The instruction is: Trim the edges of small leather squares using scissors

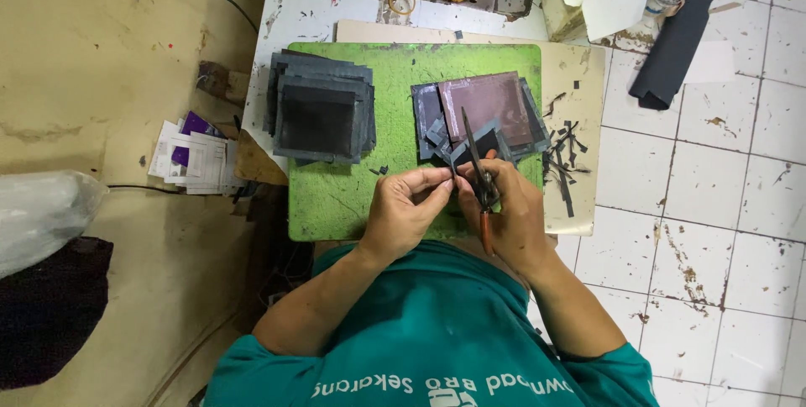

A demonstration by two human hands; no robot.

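My right hand (512, 214) grips a pair of scissors (477, 173) with orange-brown handles, blades pointing away from me. My left hand (403, 210) pinches the edge of a small dark grey square piece (480, 140) that sits between the blades. Both hands hover over the near edge of a green cutting mat (336, 197). Just beyond the hands lies a pile of dark squares topped by a brownish sheet (487, 105). A neat stack of dark grey squares (321, 115) rests on the mat's left side.
Thin dark offcut strips (564, 159) litter a beige board (579, 79) right of the mat. Paper cards (191, 155) lie on the floor at left. A dark cloth (676, 37) and clutter sit at the top right on white tiles (722, 205).
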